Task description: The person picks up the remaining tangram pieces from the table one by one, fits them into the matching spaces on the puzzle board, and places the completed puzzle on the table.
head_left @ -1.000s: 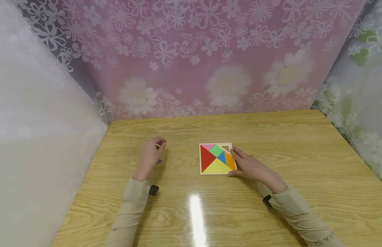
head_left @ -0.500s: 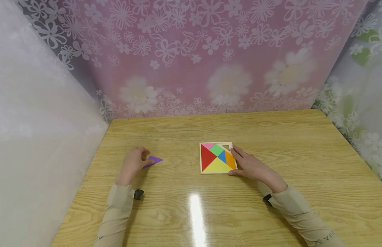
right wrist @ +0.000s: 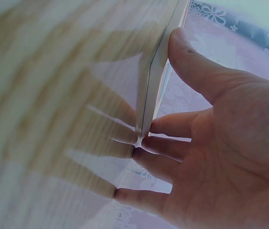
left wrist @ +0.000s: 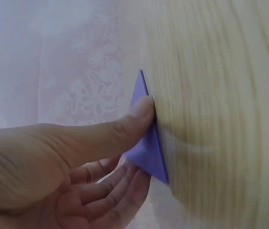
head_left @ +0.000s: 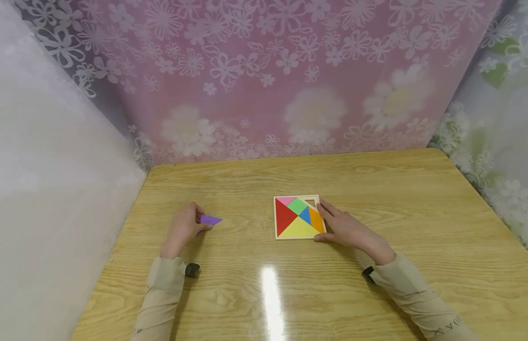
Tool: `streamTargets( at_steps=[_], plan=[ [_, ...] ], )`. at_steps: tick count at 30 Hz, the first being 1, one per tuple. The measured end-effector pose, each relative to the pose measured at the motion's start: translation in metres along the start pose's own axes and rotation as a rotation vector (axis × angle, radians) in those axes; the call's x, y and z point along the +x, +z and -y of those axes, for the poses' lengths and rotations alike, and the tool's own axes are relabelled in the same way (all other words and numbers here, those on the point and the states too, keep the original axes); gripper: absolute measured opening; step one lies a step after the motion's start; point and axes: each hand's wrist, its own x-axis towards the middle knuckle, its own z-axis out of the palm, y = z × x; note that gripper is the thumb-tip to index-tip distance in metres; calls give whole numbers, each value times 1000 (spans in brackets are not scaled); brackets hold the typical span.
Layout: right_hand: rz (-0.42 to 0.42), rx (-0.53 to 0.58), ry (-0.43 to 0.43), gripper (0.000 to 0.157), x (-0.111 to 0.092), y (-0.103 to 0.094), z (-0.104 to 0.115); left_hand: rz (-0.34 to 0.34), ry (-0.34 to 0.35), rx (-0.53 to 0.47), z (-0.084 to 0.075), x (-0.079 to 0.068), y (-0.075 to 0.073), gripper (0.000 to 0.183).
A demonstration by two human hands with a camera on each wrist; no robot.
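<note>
In the head view my left hand [head_left: 183, 229] pinches a purple tangram triangle [head_left: 210, 220] between thumb and fingers, at the left of the table. Seen from the left wrist, the triangle [left wrist: 146, 155] stands on edge close to the wood, partly covered by the thumb. My right hand [head_left: 349, 229] touches the right side of a square wooden tangram tray [head_left: 296, 238]; its thumb lies at the near right corner, its fingers spread farther up. Red, yellow, green, pink, blue and orange pieces fill most of the tray. A bare triangular gap [head_left: 311, 202] shows at its far right corner.
The wood-grain table [head_left: 247, 265] extends around both hands, with a bright light reflection near its front. A pink floral curtain [head_left: 255, 94] hangs behind the far edge. Pale fabric [head_left: 55, 189] borders the left side, and another floral cloth the right.
My left hand has moved left and toward me, down to the purple triangle, and its thumb and fingers now pinch it. My right hand stays against the tray.
</note>
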Motion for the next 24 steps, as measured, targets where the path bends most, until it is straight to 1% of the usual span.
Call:
streamTargets(
  at_steps=[7,12,17,20,21,24],
  plan=[
    [6,0,8,89,1,0,1,-15,31,-7,1,1,0,39],
    [9,4,13,89,-1,0,1,-41,50,-10,-1,2,0,31],
    [7,7,10,89,-1,-1,1,-40,55,-46,-4,2,-1,28],
    [8,6,9,89,-2,-1,2,-42,76,-61,-5,1,-2,28],
    [8,5,8,89,-2,-1,2,-53,90,-56,-6,0,-2,27],
    [8,5,4,88,-2,-1,2,-59,114,-41,-7,0,-3,26]
  ],
)
